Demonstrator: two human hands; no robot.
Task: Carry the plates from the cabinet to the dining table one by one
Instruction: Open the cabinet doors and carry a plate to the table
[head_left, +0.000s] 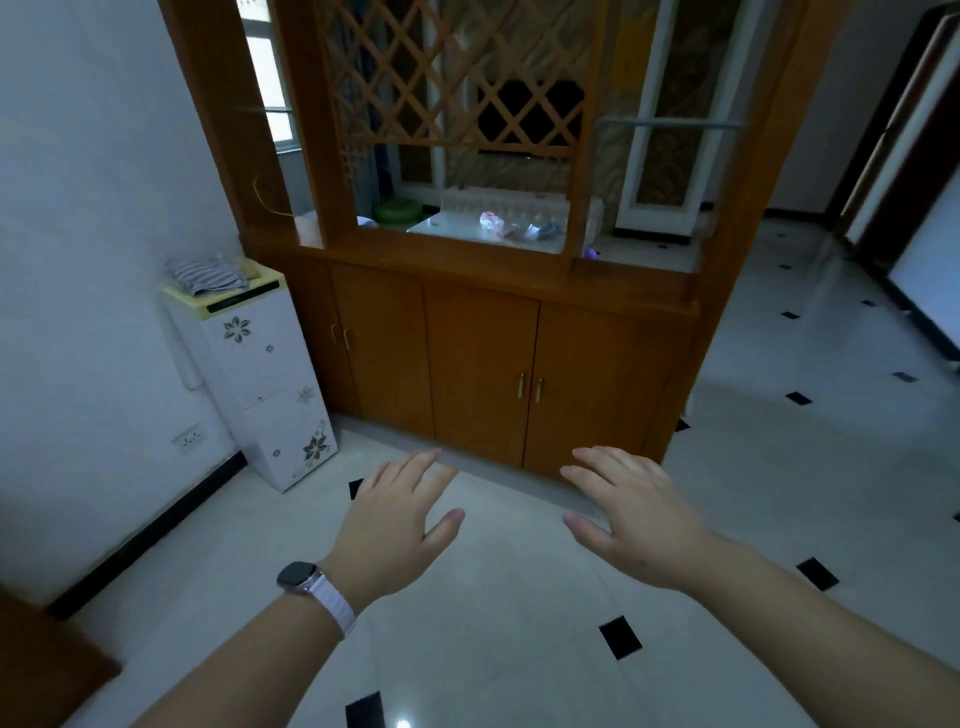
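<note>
A wooden cabinet stands ahead with its lower doors closed; two brass handles sit at the middle pair. Above the doors is a lattice panel and open shelving. No plates show in this view. My left hand, with a watch on the wrist, is held out palm down over the floor, fingers spread and empty. My right hand is held out the same way, empty, a short way in front of the cabinet's lower doors. The dining table is out of sight.
A white flower-patterned appliance with folded cloth on top stands left of the cabinet against the wall. The floor is white tile with small black diamonds. A doorway opens at the right. A brown wooden corner sits at bottom left.
</note>
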